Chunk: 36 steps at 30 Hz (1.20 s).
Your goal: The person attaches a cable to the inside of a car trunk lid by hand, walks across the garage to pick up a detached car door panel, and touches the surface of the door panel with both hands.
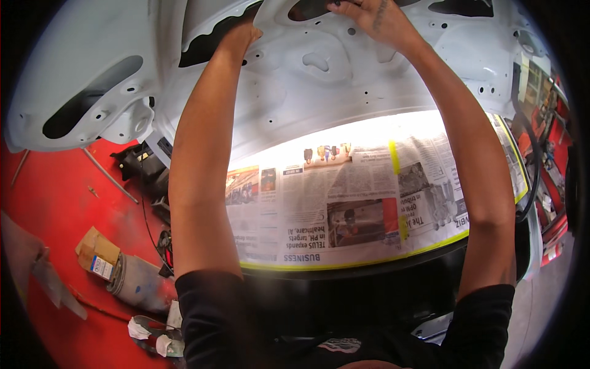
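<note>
Both our hands are well apart, beyond the newspaper (375, 178): the left hand (247, 35) goes into a dark opening, its fingers hidden, and the right hand (372, 17) curls at another opening's rim. We cannot tell whether either grips anything. Past the newspaper's far edge stands the panel (319, 80), pale grey metal pierced with holes.

Our forearms (206, 154) cross in front of the panel and cover both sides of the newspaper. Left of the newspaper, on the red floor (49, 190), we see a bucket (144, 289) with cardboard (101, 249) at its mouth. Right of the newspaper a black hose (533, 144) hangs down, with clutter (550, 178) beyond.

Yellow tape (344, 261) runs along the newspaper's near edge, next to black bodywork (356, 295). The panel's curved lower edge meets strong glare over the newspaper's far side. We have a wide gap between our forearms, over the newspaper's middle.

The newspaper itself bears headlines, columns and photos, upside down to us. Left of it, the cardboard carries a blue-and-white label (101, 267), too small for us to read.
</note>
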Available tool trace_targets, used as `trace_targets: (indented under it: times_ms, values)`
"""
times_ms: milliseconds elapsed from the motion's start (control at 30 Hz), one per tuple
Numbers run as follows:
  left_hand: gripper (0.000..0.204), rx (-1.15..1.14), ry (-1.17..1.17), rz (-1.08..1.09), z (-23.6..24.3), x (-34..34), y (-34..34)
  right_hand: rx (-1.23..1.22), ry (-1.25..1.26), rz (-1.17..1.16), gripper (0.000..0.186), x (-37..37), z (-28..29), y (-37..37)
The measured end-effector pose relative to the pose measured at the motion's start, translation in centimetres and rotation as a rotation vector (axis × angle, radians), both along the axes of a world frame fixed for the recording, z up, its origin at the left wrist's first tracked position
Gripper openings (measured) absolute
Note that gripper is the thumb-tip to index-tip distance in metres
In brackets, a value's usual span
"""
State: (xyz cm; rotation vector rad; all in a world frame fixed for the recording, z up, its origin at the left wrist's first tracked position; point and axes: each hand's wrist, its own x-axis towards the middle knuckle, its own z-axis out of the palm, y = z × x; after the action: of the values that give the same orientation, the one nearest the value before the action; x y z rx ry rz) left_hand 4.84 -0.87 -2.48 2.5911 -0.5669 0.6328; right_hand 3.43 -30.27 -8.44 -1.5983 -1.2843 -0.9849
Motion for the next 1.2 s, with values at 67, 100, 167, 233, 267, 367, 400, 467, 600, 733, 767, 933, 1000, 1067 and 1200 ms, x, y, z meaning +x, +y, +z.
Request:
trace_targets:
  times_ms: [67,100,167,233,267,367,400,467,600,733,767,933,1000,1067,1200]
  values:
    - [0.068,0.008,-0.010,0.007,0.2,0.1,0.0,-0.019,-0.013,0.012,0.028,-0.2,0.2,-0.1]
    - [0.068,0.016,-0.020,0.016,0.2,0.3,-0.2,-0.037,-0.024,0.019,0.027,-0.3,0.2,-0.1]
    - [0.069,0.022,-0.044,0.033,0.1,0.8,-0.3,-0.025,0.038,0.045,0.027,-0.5,0.1,-0.2]
    - [0.070,0.031,-0.072,0.067,-0.1,1.4,0.2,-0.011,0.104,0.058,0.027,-0.5,0.0,-0.5]
    - [0.070,0.039,-0.087,0.088,0.0,1.9,0.6,-0.036,0.057,0.002,0.027,-0.5,0.2,-0.5]
    - [0.071,0.061,-0.133,0.145,0.5,2.8,2.5,-0.005,-0.202,-0.080,0.027,1.6,0.4,0.2]
    - [0.071,0.063,-0.136,0.149,0.6,3.3,2.9,0.045,-0.420,-0.091,0.026,2.6,0.1,0.3]
    - [0.072,0.071,-0.139,0.174,0.6,3.5,4.3,0.054,-0.317,-0.072,0.026,2.7,-0.1,1.0]
    - [0.073,0.082,-0.130,0.189,0.8,4.2,5.3,0.018,-0.329,-0.074,0.030,3.1,0.0,0.2]
    - [0.074,0.156,-0.143,0.260,2.1,1.9,8.0,-0.057,-0.240,0.017,0.032,1.2,1.0,1.4]
    - [0.074,0.175,-0.145,0.258,1.5,1.4,7.1,-0.063,-0.237,0.026,0.032,1.6,0.6,1.1]
    - [0.073,0.355,-0.107,0.459,1.1,-1.2,1.9,-0.064,-0.300,-0.193,0.030,1.3,-0.3,0.3]
    - [0.070,0.340,-0.097,0.447,1.5,-2.5,1.5,-0.080,-0.289,-0.181,0.029,0.8,0.1,1.2]
    - [0.067,0.326,-0.092,0.424,1.5,-3.2,0.5,-0.105,-0.277,-0.177,0.028,1.7,0.4,1.2]
    - [0.062,0.317,-0.089,0.406,0.6,-3.7,-0.8,-0.308,-0.540,-0.329,0.028,1.6,1.6,1.2]
